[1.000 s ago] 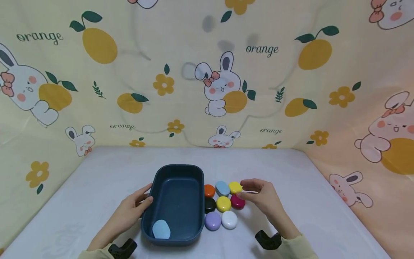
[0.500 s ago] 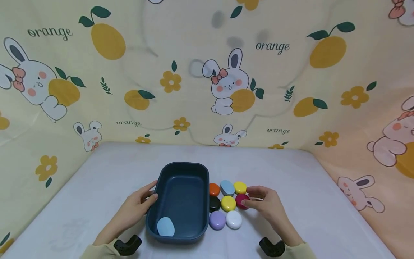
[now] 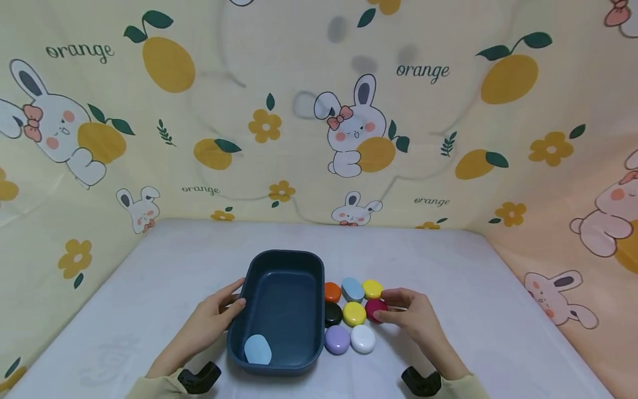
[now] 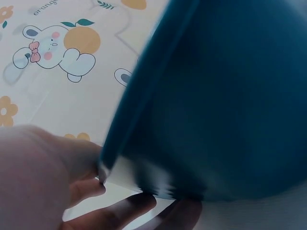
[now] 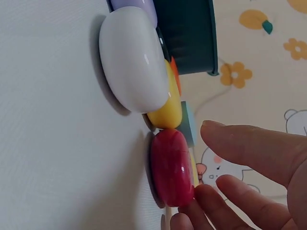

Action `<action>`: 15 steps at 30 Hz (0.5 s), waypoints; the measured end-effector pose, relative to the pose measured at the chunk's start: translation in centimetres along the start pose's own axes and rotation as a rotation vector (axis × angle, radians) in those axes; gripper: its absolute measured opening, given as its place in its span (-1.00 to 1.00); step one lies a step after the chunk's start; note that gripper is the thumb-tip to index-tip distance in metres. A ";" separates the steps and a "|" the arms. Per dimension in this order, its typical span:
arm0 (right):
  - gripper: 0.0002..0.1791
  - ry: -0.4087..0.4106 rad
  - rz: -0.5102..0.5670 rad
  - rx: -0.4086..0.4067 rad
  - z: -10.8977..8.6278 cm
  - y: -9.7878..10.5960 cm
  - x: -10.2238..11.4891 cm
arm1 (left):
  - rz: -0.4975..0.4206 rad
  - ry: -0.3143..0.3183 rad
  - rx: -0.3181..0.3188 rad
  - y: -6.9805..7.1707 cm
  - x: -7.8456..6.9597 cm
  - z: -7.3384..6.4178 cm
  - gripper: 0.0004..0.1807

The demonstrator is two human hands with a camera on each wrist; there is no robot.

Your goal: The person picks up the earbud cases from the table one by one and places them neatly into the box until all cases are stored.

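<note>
My left hand (image 3: 201,327) holds the left side of a dark blue plastic tray (image 3: 284,310), thumb on the rim and fingers against the outer wall. In the left wrist view the tray wall (image 4: 216,105) fills much of the picture. Inside the tray's near left corner lies a flat light blue piece (image 3: 258,349). My right hand (image 3: 416,316) hovers around a glossy crimson round piece (image 3: 375,310) on the table, its thumb overlapping it in the head view. The right wrist view shows thumb and fingers spread, fingertips close beside the crimson piece.
Right of the tray sit several glossy pieces: orange (image 3: 332,292), light blue (image 3: 353,290), two yellow, here the middle one (image 3: 354,314), black (image 3: 333,314), lilac (image 3: 337,339) and white (image 3: 363,338). A white-covered table (image 3: 448,266) meets a patterned cloth backdrop (image 3: 299,144).
My right hand has come down closer to the crimson piece, its thumb now over it. The whole head view has shifted slightly; the left hand keeps its hold on the tray.
</note>
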State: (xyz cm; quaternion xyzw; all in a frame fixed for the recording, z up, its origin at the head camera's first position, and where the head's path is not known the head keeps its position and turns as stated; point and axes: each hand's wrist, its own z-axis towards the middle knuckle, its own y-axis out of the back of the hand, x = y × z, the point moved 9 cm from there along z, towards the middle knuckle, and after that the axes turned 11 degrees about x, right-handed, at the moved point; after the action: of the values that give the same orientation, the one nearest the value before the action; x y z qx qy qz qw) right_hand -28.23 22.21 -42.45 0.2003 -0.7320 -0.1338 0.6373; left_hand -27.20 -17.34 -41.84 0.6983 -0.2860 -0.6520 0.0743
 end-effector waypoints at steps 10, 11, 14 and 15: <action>-0.45 -0.024 -0.009 -0.001 0.4 -0.2 -0.7 | 0.021 -0.003 -0.004 0.0 0.1 0.0 -0.40; -0.45 -0.023 -0.008 -0.001 0.4 -0.2 -0.7 | 0.020 -0.002 -0.003 0.0 0.1 0.0 -0.40; -0.44 -0.027 -0.011 0.004 0.5 -0.3 -0.8 | 0.015 -0.001 0.001 0.0 0.2 0.0 -0.41; -0.44 -0.032 -0.013 0.007 0.5 -0.3 -0.9 | 0.012 -0.001 0.002 0.0 0.2 0.0 -0.41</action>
State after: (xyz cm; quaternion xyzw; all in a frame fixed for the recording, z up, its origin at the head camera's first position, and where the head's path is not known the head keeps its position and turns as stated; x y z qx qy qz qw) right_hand -28.58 22.33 -43.43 0.2053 -0.7413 -0.1387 0.6238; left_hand -27.23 -17.41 -41.99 0.6964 -0.2911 -0.6514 0.0775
